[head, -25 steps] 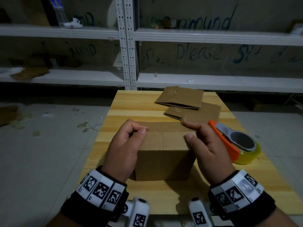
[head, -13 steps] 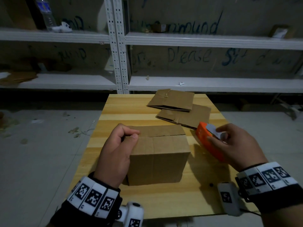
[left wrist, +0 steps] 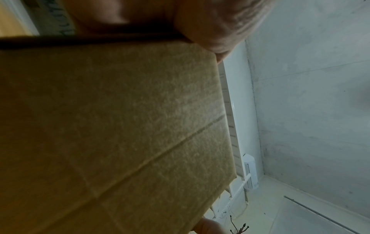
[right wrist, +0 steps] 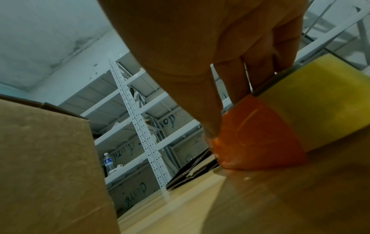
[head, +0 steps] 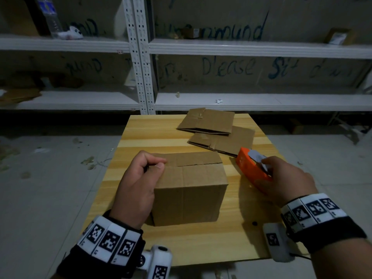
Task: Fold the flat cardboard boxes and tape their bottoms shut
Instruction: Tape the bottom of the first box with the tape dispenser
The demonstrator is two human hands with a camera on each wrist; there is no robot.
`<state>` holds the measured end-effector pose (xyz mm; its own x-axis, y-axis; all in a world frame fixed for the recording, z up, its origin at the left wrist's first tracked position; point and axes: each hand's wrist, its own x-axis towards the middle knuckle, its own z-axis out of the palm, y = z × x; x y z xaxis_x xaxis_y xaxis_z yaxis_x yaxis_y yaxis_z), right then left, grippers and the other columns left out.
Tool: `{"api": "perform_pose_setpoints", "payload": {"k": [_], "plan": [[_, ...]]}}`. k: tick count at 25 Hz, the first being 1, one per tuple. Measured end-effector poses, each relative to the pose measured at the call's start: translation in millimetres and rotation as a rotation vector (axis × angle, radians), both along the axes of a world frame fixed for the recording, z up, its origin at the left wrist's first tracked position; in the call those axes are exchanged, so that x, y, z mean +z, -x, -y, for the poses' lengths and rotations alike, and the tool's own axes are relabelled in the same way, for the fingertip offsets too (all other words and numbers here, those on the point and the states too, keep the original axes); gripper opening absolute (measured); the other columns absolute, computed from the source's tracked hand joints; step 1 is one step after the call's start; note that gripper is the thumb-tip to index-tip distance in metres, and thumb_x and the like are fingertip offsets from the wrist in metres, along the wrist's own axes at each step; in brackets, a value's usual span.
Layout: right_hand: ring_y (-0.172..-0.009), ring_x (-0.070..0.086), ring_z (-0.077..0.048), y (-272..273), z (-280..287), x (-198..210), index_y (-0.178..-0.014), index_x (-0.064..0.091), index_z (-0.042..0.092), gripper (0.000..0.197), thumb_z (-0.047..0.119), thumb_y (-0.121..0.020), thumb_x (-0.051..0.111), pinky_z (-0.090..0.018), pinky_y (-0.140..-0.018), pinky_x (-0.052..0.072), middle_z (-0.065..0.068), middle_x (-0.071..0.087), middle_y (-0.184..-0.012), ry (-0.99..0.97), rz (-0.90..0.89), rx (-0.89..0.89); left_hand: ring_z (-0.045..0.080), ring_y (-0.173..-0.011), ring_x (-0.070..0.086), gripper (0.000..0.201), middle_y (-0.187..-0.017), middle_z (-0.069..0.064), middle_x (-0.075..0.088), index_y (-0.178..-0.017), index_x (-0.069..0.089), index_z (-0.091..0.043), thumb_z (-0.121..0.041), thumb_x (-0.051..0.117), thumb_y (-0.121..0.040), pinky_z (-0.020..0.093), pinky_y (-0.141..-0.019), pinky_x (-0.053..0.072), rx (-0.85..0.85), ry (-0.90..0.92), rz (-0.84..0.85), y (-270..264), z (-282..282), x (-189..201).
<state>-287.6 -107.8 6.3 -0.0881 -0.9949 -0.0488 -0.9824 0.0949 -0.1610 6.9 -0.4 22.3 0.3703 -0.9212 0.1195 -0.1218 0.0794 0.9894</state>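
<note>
A folded cardboard box point(head: 189, 190) stands mid-table with its flaps closed on top; it also fills the left wrist view point(left wrist: 120, 126). My left hand point(head: 157, 164) holds its top left edge, fingers curled and thumb pressed on the flap. To the right of the box, my right hand point(head: 265, 166) grips an orange tape dispenser point(head: 249, 168), tilted up off the table. The right wrist view shows fingers point(right wrist: 210, 118) on the orange body point(right wrist: 256, 134) and the yellowish tape roll point(right wrist: 320, 102). Two flat boxes point(head: 207, 121) point(head: 225, 139) lie at the far end of the table.
The wooden table point(head: 181, 242) is small, its edges close to both wrists. White metal shelving point(head: 241, 101) runs along the wall behind it, with a water bottle point(head: 50, 17) on the upper left shelf. Debris is scattered on the floor at left.
My right hand left the box top, moved right and took hold of the tape dispenser, tilting it up. My left hand stayed on the box.
</note>
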Motion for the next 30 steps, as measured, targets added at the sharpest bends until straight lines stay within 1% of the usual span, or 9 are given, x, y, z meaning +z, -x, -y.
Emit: {"api": "perform_pose_setpoints", "payload": {"k": [10,12,14,17,19,21,24,27,30], "plan": [[-0.114,0.068,-0.03,-5,-7,11,-0.134,0.062,0.038,0.036,0.027,-0.1,0.059,-0.051,-0.104,0.049,-0.001,0.075,-0.126,0.091,0.12,-0.051,-0.01,-0.066,0.061,0.012,-0.1,0.003,0.065,-0.096,0.064,-0.015,-0.012,0.055,-0.103,0.006,-0.051,0.044,-0.017,0.018,0.004,-2,0,0],[-0.11,0.069,-0.03,-6,-10,15,-0.132,0.066,0.032,0.033,0.023,-0.1,0.061,-0.052,-0.099,0.054,-0.004,0.075,-0.124,0.146,0.278,-0.045,-0.01,-0.067,0.061,0.013,-0.101,0.002,0.066,-0.095,0.064,-0.016,-0.012,0.055,-0.103,0.006,-0.051,0.045,-0.02,0.024,0.006,-2,1,1],[-0.104,0.07,-0.026,-10,-16,22,-0.129,0.069,0.027,0.031,0.018,-0.1,0.062,-0.043,-0.087,0.058,-0.005,0.076,-0.119,0.23,0.51,-0.012,-0.01,-0.066,0.062,0.012,-0.099,0.0,0.066,-0.096,0.064,-0.015,-0.011,0.054,-0.103,0.006,-0.051,0.045,-0.026,0.027,0.005,-2,2,1],[-0.096,0.065,-0.006,-20,-32,48,-0.127,0.07,0.03,0.028,0.019,-0.104,0.057,-0.026,-0.068,0.048,0.004,0.071,-0.112,0.378,0.749,0.043,-0.009,-0.066,0.062,0.012,-0.088,-0.01,0.068,-0.095,0.064,-0.016,-0.012,0.055,-0.103,0.006,-0.051,0.045,-0.041,0.019,0.007,-4,3,2],[-0.096,0.059,-0.001,-29,-45,76,-0.12,0.068,0.036,0.026,0.023,-0.105,0.052,-0.03,-0.067,0.047,0.013,0.068,-0.11,0.447,0.827,0.095,-0.008,-0.067,0.06,0.014,-0.086,-0.018,0.068,-0.094,0.064,-0.021,-0.014,0.056,-0.103,0.011,-0.057,0.047,-0.054,0.022,0.014,-6,3,3],[-0.096,0.063,-0.015,-42,-59,106,-0.107,0.07,0.039,0.021,0.031,-0.103,0.05,-0.044,-0.069,0.054,0.013,0.067,-0.101,0.49,0.878,0.149,-0.007,-0.07,0.059,0.014,-0.091,-0.013,0.066,-0.095,0.064,-0.024,-0.016,0.056,-0.103,0.022,-0.063,0.048,-0.056,0.01,0.045,-7,3,3],[-0.089,0.066,-0.029,-61,-67,136,-0.095,0.073,0.035,0.024,0.044,-0.09,0.052,-0.065,-0.077,0.058,0.006,0.07,-0.092,0.48,0.858,0.252,-0.001,-0.068,0.065,0.012,-0.091,0.001,0.07,-0.098,0.065,-0.025,-0.021,0.056,-0.104,0.02,-0.057,0.053,-0.105,-0.026,-0.032,-8,1,6],[-0.083,0.069,-0.036,-80,-62,150,-0.091,0.075,0.028,0.02,0.043,-0.095,0.061,-0.068,-0.08,0.059,-0.006,0.073,-0.087,0.32,0.814,0.336,0.017,-0.078,0.074,0.018,-0.092,0.002,0.077,-0.095,0.068,-0.034,-0.025,0.056,-0.104,0.031,-0.063,0.059,-0.154,-0.065,-0.105,-11,-1,9],[-0.079,0.068,-0.039,-94,-52,151,-0.087,0.075,0.018,0.022,0.033,-0.099,0.064,-0.063,-0.082,0.056,-0.014,0.072,-0.082,0.258,0.781,0.382,0.015,-0.104,0.066,0.011,-0.109,-0.01,0.069,-0.094,0.068,-0.034,-0.029,0.061,-0.1,0.04,-0.088,0.055,-0.087,-0.021,0.069,-15,4,0]]}}
